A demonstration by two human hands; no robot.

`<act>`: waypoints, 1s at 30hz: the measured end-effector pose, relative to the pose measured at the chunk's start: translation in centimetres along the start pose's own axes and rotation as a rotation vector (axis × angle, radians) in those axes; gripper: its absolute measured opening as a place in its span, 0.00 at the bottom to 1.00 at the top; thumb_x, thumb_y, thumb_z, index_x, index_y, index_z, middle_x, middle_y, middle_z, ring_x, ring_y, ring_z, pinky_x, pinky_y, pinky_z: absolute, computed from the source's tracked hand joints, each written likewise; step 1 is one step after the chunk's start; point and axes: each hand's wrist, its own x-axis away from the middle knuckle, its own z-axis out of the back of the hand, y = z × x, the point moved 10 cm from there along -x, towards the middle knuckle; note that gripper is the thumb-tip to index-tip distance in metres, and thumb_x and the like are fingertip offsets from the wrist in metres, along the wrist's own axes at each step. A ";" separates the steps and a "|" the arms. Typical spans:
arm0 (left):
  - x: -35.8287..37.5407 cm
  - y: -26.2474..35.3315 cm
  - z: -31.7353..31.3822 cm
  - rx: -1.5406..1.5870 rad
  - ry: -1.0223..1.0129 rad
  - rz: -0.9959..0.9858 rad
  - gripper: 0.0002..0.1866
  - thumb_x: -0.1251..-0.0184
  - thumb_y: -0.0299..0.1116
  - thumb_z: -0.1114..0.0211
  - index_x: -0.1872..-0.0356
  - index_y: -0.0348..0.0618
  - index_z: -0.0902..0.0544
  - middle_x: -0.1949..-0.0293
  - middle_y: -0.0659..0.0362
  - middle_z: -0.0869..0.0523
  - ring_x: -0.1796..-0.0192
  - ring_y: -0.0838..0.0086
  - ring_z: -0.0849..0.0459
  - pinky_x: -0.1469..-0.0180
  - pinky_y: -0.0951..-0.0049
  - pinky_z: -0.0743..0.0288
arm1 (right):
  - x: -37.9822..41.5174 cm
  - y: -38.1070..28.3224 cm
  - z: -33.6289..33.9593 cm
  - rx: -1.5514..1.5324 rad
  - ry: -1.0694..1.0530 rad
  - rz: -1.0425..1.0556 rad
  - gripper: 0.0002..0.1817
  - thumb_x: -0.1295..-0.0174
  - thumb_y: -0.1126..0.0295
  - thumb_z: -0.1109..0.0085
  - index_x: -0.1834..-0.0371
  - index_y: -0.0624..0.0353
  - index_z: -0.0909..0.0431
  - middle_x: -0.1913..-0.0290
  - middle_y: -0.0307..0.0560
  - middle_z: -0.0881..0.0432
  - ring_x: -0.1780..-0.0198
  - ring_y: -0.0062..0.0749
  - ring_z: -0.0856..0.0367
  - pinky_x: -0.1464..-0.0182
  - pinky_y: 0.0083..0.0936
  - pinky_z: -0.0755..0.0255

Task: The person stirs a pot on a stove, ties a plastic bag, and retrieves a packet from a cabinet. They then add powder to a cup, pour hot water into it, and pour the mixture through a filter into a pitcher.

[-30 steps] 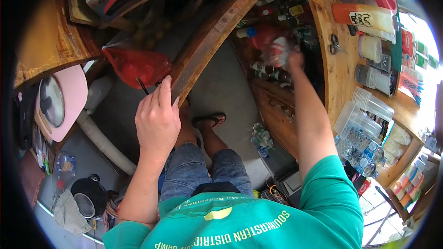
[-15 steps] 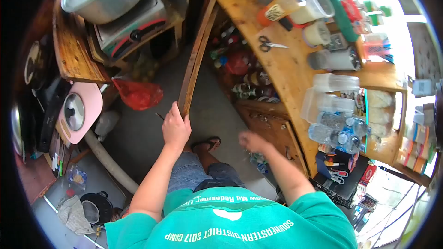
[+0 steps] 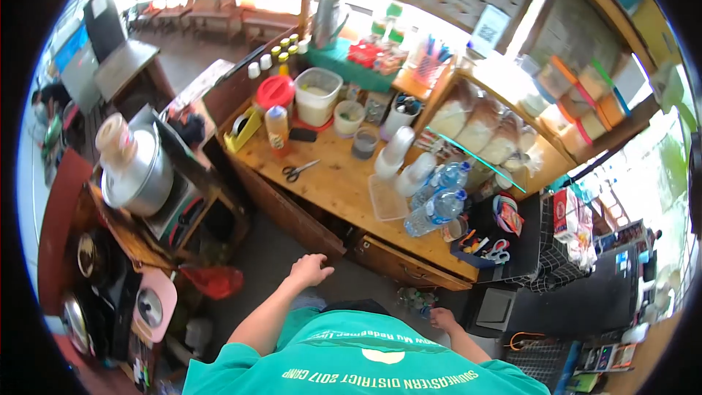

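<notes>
My left hand (image 3: 311,271) is just off the free edge of a wooden cabinet door (image 3: 289,212), fingers loosely spread and nothing in them. That door hangs slightly ajar, with a dark gap beneath the wooden counter (image 3: 322,190). My right hand (image 3: 442,318) hangs low at my side near a drawer front (image 3: 402,263), its fingers relaxed and holding nothing visible. On the counter lie black-handled scissors (image 3: 300,170). Behind them stand an orange sauce bottle (image 3: 277,132) and a container with a red lid (image 3: 276,93).
To the left, a large metal pot (image 3: 142,175) sits on a stove. A red plastic bag (image 3: 212,280) hangs below it. Water bottles (image 3: 436,212), bread loaves (image 3: 479,121) and a dark tray with scissors (image 3: 486,249) occupy the counter's right side.
The cabinet door has swung from wide open to nearly closed, and my left hand has let go of it. My view has lifted and turned toward the counter.
</notes>
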 end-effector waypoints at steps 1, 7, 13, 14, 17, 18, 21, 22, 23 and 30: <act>-1.1 1.1 2.5 0.119 0.058 -0.027 0.27 0.40 0.51 0.29 0.42 0.49 0.17 0.48 0.51 0.12 0.46 0.54 0.14 0.44 0.58 0.20 | 0.4 0.4 0.8 -0.119 0.096 0.003 0.09 0.32 0.66 0.44 0.56 0.53 0.14 0.67 0.39 0.16 0.71 0.24 0.19 0.69 0.25 0.24; -10.2 6.1 21.6 0.457 0.501 -0.405 0.17 0.41 0.38 0.28 0.58 0.33 0.13 0.66 0.48 0.10 0.64 0.65 0.10 0.57 0.67 0.18 | -1.1 6.0 -3.3 0.215 0.050 0.151 0.12 0.35 0.66 0.40 0.51 0.51 0.13 0.57 0.41 0.13 0.60 0.32 0.16 0.61 0.34 0.20; -22.7 9.9 40.3 0.567 0.593 -0.563 0.12 0.37 0.33 0.29 0.59 0.32 0.12 0.65 0.54 0.09 0.63 0.76 0.12 0.57 0.73 0.19 | -0.3 3.2 -9.1 0.150 -0.079 0.065 0.14 0.36 0.66 0.39 0.49 0.51 0.13 0.55 0.45 0.12 0.56 0.37 0.15 0.54 0.36 0.21; -26.7 9.6 42.5 0.612 0.572 -0.552 0.13 0.36 0.33 0.29 0.58 0.33 0.12 0.64 0.56 0.09 0.62 0.77 0.13 0.57 0.73 0.19 | -0.1 1.0 -9.3 0.148 -0.064 0.071 0.14 0.36 0.65 0.39 0.49 0.51 0.13 0.55 0.45 0.12 0.56 0.37 0.15 0.54 0.36 0.21; -38.4 9.6 49.4 0.649 0.598 -0.515 0.19 0.39 0.36 0.26 0.52 0.32 0.14 0.60 0.57 0.10 0.59 0.77 0.14 0.53 0.75 0.20 | 0.6 -5.1 -9.5 0.153 -0.021 0.083 0.14 0.36 0.65 0.39 0.49 0.51 0.13 0.55 0.45 0.12 0.56 0.37 0.15 0.53 0.36 0.21; -41.4 10.2 51.5 0.656 0.604 -0.489 0.22 0.40 0.36 0.26 0.49 0.32 0.15 0.56 0.55 0.10 0.57 0.77 0.14 0.52 0.75 0.21 | 0.9 -6.9 -9.5 0.157 -0.008 0.086 0.14 0.36 0.65 0.39 0.49 0.51 0.13 0.55 0.45 0.12 0.56 0.37 0.15 0.53 0.36 0.21; -47.5 12.2 56.5 0.782 0.617 -0.348 0.34 0.40 0.38 0.25 0.36 0.29 0.25 0.46 0.52 0.15 0.49 0.72 0.17 0.46 0.72 0.24 | 0.2 -11.0 -9.0 0.178 0.034 0.092 0.14 0.35 0.65 0.39 0.49 0.51 0.14 0.54 0.46 0.12 0.55 0.37 0.15 0.53 0.36 0.21; -47.5 13.6 57.6 0.829 0.600 -0.340 0.40 0.37 0.41 0.27 0.30 0.27 0.33 0.41 0.48 0.20 0.42 0.66 0.21 0.38 0.69 0.29 | 0.1 -11.6 -9.0 0.185 0.044 0.091 0.14 0.35 0.64 0.39 0.49 0.52 0.14 0.54 0.46 0.12 0.55 0.37 0.15 0.53 0.36 0.21; -48.8 13.9 58.6 0.846 0.680 -0.303 0.35 0.37 0.41 0.27 0.35 0.28 0.28 0.44 0.50 0.17 0.45 0.67 0.19 0.41 0.69 0.28 | 0.0 -12.1 -9.1 0.191 0.053 0.089 0.14 0.35 0.64 0.39 0.49 0.52 0.14 0.54 0.46 0.12 0.55 0.37 0.15 0.52 0.36 0.21; -57.9 13.2 60.0 1.123 0.681 -0.182 0.15 0.31 0.43 0.33 0.58 0.39 0.14 0.62 0.61 0.11 0.58 0.69 0.15 0.50 0.69 0.25 | 1.7 -13.5 -11.4 0.210 0.112 0.074 0.14 0.35 0.63 0.39 0.49 0.52 0.14 0.54 0.47 0.12 0.54 0.38 0.14 0.51 0.36 0.21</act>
